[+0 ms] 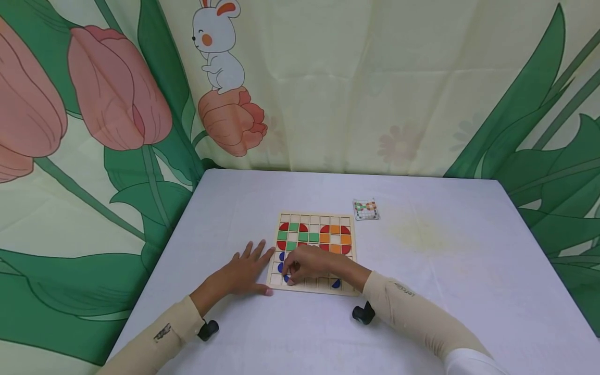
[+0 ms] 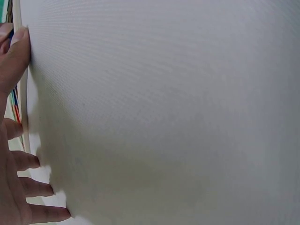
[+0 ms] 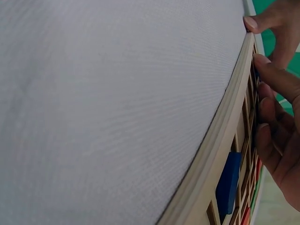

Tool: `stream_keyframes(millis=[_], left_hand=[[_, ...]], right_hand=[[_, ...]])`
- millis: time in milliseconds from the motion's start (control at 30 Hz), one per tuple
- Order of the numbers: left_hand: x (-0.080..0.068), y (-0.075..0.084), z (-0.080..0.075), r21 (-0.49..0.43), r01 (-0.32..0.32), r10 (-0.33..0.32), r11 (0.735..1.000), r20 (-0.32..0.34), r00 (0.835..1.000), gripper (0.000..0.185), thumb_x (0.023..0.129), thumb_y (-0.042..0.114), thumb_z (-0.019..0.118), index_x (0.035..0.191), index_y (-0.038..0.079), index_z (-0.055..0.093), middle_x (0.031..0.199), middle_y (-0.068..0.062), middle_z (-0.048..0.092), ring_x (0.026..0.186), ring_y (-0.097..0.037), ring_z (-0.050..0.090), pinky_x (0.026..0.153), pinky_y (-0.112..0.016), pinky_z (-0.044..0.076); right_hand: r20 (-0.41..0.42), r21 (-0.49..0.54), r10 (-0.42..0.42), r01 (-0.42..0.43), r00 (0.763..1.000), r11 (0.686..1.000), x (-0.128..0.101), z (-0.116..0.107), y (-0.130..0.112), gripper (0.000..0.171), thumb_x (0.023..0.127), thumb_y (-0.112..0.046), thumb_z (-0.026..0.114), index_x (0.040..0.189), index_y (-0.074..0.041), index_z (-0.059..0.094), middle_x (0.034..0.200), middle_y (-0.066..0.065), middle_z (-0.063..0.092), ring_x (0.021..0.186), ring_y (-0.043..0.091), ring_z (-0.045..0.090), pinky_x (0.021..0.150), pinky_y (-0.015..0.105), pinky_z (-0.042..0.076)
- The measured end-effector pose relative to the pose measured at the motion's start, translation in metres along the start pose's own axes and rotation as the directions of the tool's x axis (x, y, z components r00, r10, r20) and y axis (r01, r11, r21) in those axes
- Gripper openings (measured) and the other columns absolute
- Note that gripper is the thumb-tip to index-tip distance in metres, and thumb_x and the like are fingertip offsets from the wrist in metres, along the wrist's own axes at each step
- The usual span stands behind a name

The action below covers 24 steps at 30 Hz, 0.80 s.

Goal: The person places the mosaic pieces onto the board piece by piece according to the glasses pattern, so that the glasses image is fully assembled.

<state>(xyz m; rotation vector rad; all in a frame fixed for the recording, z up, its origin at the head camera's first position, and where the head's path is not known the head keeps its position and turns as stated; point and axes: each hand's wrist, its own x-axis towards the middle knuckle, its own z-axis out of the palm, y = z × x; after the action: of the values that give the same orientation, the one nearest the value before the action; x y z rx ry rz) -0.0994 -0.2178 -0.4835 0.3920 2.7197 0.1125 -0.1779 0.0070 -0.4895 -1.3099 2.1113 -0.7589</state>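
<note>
Our left hand (image 1: pixel 246 271) lies flat with its fingers spread, touching the left edge of the wooden board (image 1: pixel 315 217). Our right hand (image 1: pixel 307 264) curls its fingers down on the board's near left part.

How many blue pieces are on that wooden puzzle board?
4 show: blue pieces at the left column, below it, by the right hand's fingertips, and bottom right. The hand may hide more on the puzzle board.

White-clothed surface (image 1: pixel 469 271); small pattern card (image 1: pixel 365 209) lying near its far edge; behind, a curtain (image 1: pixel 375 78) printed with tulips, leaves and a rabbit (image 1: pixel 217 44).
</note>
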Motion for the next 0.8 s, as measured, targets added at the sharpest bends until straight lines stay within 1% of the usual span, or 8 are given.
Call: stream_keyframes(millis=[200,433,533,633,733,800], left_hand=[[-0.001,0.001,0.000,0.003,-0.007,0.007,1.000,-0.003,1.000,0.110,0.077,0.067,0.073,0.162,0.023,0.020,0.169,-0.014,0.014,0.152,-0.051,0.013,0.109,-0.071,0.030],[0.001,0.002,0.001,0.004,-0.006,0.006,1.000,-0.005,1.000,0.111,0.076,0.068,0.073,0.162,0.026,0.019,0.169,-0.013,0.012,0.152,-0.050,0.011,0.109,-0.072,0.029],[0.002,0.002,0.001,0.013,-0.005,0.005,1.000,-0.004,1.000,0.111,0.075,0.068,0.074,0.162,0.026,0.019,0.169,-0.013,0.012,0.152,-0.051,0.012,0.109,-0.072,0.029],[0.003,0.001,0.002,0.027,-0.001,0.001,1.000,0.000,1.000,0.111,0.075,0.068,0.074,0.162,0.025,0.019,0.169,-0.013,0.013,0.152,-0.050,0.013,0.109,-0.071,0.031],[0.003,0.001,0.002,0.031,0.006,-0.006,1.000,0.002,1.000,0.111,0.075,0.068,0.074,0.162,0.024,0.020,0.169,-0.014,0.014,0.152,-0.050,0.014,0.110,-0.070,0.031],[0.002,0.000,0.002,0.034,0.013,-0.013,0.999,0.003,1.000,0.112,0.075,0.068,0.074,0.162,0.024,0.020,0.169,-0.014,0.014,0.152,-0.050,0.015,0.110,-0.069,0.031]], right_hand=[[-0.010,-0.014,-0.005,0.004,1.000,1.000,-0.001,0.000,0.001,0.021,0.086,-0.024,0.081,0.106,-0.018,0.079,0.072,-0.013,0.063,0.066,0.002,0.056,0.062,0.017,0.047],[-0.039,-0.002,0.021,-0.021,0.999,1.000,-0.006,0.000,0.003,0.034,0.082,-0.035,0.084,0.111,-0.019,0.076,0.077,-0.015,0.064,0.073,0.003,0.057,0.066,0.018,0.048],[-0.060,-0.003,0.037,-0.037,0.998,0.999,-0.011,-0.002,0.003,0.038,0.081,-0.040,0.084,0.113,-0.021,0.075,0.083,-0.016,0.066,0.079,0.004,0.057,0.071,0.020,0.049],[-0.084,0.003,0.062,-0.062,0.995,0.998,-0.015,-0.005,0.005,0.045,0.080,-0.047,0.083,0.117,-0.022,0.074,0.093,-0.016,0.068,0.086,0.005,0.057,0.074,0.022,0.050],[-0.115,0.018,0.088,-0.086,0.990,0.996,-0.023,-0.011,0.007,0.053,0.080,-0.052,0.081,0.123,-0.023,0.072,0.104,-0.013,0.069,0.092,0.007,0.056,0.076,0.024,0.050],[-0.137,0.047,0.100,-0.094,0.986,0.994,-0.030,-0.015,0.009,0.056,0.080,-0.052,0.080,0.126,-0.022,0.070,0.108,-0.010,0.069,0.090,0.010,0.058,0.076,0.026,0.051]])
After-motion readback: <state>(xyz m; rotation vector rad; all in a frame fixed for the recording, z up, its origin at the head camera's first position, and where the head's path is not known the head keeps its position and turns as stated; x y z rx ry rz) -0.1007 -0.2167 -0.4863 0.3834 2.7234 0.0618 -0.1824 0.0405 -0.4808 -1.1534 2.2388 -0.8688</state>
